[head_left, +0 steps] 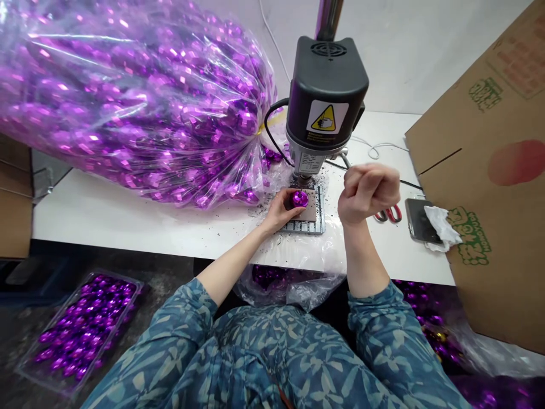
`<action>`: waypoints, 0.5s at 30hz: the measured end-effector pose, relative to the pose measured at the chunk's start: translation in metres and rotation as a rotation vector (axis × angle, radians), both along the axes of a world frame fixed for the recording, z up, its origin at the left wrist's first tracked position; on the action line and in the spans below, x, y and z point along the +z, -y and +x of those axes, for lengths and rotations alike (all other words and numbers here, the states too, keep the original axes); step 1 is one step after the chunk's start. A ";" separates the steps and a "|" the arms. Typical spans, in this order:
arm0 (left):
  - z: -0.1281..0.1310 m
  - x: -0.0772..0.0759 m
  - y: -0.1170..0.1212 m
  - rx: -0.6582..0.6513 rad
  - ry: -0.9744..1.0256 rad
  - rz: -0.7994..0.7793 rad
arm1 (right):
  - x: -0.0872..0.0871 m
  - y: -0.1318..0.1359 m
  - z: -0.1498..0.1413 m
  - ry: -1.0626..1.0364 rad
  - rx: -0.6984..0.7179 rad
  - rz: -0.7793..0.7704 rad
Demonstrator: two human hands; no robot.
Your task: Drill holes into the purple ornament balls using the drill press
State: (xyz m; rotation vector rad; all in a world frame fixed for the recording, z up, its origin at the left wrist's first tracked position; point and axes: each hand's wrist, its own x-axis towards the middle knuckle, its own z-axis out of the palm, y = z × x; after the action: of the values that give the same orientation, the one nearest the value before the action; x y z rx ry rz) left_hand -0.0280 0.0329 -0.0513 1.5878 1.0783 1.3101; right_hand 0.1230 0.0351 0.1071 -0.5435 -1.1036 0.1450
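Observation:
A shiny purple mirror-faceted ball (300, 199) sits under the drill press (326, 102), on a small brown board (307, 214) over the slotted metal base (313, 227). Reaching in from the left, my left hand (281, 210) holds the ball between thumb and fingers. The tip of the drill comes down at the top of the ball; whether it touches, I cannot tell. To the right of the motor housing, my right hand (369, 192) is raised and closed in a fist. What is inside that fist, if anything, is hidden.
A large clear bag of purple balls (170, 113) fills the table's left side. Red-handled pliers or scissors (389, 214), a phone (421, 220) with crumpled tissue (443, 224), and a cardboard box (481, 170) are at right. A plastic tray of balls (85, 324) stands low left.

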 end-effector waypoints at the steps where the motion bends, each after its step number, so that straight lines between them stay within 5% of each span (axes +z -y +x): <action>1: 0.001 0.001 0.000 0.004 0.007 -0.009 | 0.012 -0.002 -0.002 -0.010 -0.002 -0.016; 6: 0.006 0.011 0.004 0.109 -0.017 -0.034 | 0.072 -0.020 -0.006 0.011 0.064 -0.230; 10: 0.000 0.027 0.042 0.277 -0.207 0.092 | 0.089 -0.030 -0.005 0.006 0.170 -0.332; 12: -0.011 0.030 0.078 0.150 -0.296 0.171 | 0.088 -0.030 -0.005 0.003 0.184 -0.326; 15: -0.031 0.020 0.137 -0.251 -0.455 0.301 | 0.085 -0.031 -0.004 -0.020 0.190 -0.299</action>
State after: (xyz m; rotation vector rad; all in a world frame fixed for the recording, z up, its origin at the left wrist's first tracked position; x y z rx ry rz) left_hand -0.0588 -0.1046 -0.0310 2.2442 0.9270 0.9981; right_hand 0.1191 0.0657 0.1918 -0.7003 -1.1206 0.4858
